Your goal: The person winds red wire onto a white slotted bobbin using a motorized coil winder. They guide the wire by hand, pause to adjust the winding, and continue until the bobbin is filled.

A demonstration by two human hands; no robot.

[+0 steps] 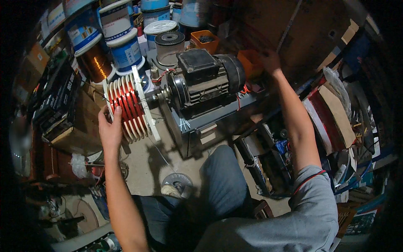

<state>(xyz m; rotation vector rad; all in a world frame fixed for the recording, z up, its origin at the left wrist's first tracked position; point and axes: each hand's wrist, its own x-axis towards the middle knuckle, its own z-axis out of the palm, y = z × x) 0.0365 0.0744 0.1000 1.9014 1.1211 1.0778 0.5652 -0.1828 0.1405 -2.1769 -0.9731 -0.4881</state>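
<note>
On the left, a ribbed, cream-coloured coil winding former (138, 105) carries bands of red-brown wire in its grooves. It sits on the shaft of a dark electric motor (205, 80) fixed on a grey metal bench (210, 119). My left hand (111, 128) grips the former's near left edge, thumb in front and fingers partly hidden along the side. My right hand (270, 61) is stretched out beyond the motor, beside an orange bin (250, 63). Shadow and blur hide its fingers, so I cannot tell whether it holds anything.
Behind the bench stand several wire spools, including a copper one (94, 63) and a grey one (169, 46). A second orange bin (205, 40) holds dark small parts. Boxes (58, 101) crowd the left. A black open case (266, 161) lies right of my knees; a round grey disc (177, 181) lies on the floor.
</note>
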